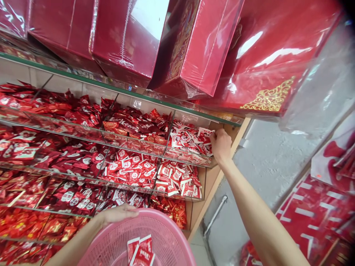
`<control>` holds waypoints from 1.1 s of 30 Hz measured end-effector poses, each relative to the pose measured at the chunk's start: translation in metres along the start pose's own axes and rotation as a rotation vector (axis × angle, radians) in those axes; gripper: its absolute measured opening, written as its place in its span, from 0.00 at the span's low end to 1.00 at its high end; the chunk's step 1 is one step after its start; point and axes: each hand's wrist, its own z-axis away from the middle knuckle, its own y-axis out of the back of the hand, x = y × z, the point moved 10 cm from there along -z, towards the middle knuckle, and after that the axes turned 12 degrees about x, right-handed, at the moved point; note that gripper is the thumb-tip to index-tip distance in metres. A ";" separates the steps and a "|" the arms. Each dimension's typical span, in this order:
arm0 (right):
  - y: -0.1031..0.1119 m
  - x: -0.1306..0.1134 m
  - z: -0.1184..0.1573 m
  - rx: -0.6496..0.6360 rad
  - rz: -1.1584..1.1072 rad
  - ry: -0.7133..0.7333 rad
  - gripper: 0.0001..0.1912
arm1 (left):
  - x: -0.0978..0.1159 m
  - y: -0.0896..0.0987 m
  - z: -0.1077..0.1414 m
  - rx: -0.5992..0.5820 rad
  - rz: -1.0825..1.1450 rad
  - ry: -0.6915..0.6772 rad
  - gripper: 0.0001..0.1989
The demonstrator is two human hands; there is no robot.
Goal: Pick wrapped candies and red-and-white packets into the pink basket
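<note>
My left hand (118, 214) grips the rim of a pink plastic basket (166, 225) with a mesh wall. A few small red-and-white wrapped packets (141, 253) lie inside it. Up at the right end of the shelves, my right hand (222, 145) reaches into a clear-walled compartment of red-and-white packets (183, 137). Its fingers are closed at the edge of a small red-and-white packet (205, 133), and the fingertips are partly hidden. The basket is below and to the left of this hand.
Rows of clear-fronted compartments hold more red packets (130, 166) on the left. Above runs a green-edged glass shelf (111, 84) bearing large red boxes (194, 55) in plastic wrap. A wooden side panel (210, 201) and grey wall (266, 159) are at right.
</note>
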 end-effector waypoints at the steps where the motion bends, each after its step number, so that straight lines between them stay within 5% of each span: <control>1: 0.000 0.003 0.000 0.012 -0.018 -0.013 0.10 | 0.001 0.001 -0.001 0.014 0.007 -0.001 0.21; 9: 0.000 0.007 0.001 0.095 -0.154 -0.068 0.08 | 0.005 -0.001 -0.003 0.004 0.065 -0.037 0.19; 14: 0.018 0.004 0.007 0.175 -0.263 -0.137 0.07 | 0.001 0.004 0.000 -0.008 0.090 -0.031 0.20; 20: 0.066 -0.005 0.074 0.133 -0.464 -0.221 0.09 | 0.001 0.009 0.008 0.032 0.122 0.034 0.23; 23: 0.068 -0.025 0.137 -0.108 -0.590 -0.249 0.07 | 0.004 0.006 0.010 0.015 0.152 0.056 0.24; 29: 0.012 -0.092 0.306 -0.863 -0.855 -0.325 0.09 | 0.005 0.007 0.012 0.056 0.070 0.072 0.24; 33: -0.025 -0.100 0.385 -1.098 -0.927 -0.551 0.08 | 0.007 0.005 0.015 0.043 0.086 0.051 0.23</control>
